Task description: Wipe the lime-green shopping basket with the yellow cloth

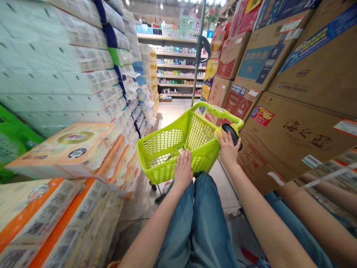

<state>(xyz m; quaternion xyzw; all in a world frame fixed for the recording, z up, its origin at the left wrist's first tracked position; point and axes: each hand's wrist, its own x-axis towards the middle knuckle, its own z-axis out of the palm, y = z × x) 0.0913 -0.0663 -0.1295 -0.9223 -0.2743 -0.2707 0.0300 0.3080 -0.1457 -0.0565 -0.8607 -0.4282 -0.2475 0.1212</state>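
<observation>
Mostly plastic, cardboard and film seen; matt and glossy mixed.
Lime basket (164, 173) is moulded in smooth plastic, lightly glossed, walls pierced as a grid. Black rounded part (230, 133) is finished smooth with soft sheen; material cannot be told. Pole (194, 76) is seen as smooth grey metal. Trousers (208, 208) are made of faded denim, matt, creased. Cartons (306, 108) are made of brown cardboard, matt, flat-faced; a red label (261, 115) is printed glossy. Tissue packs (83, 56) are wrapped in shiny, crinkled plastic film. Floor (169, 111) is laid in smooth tile, light reflected.
</observation>
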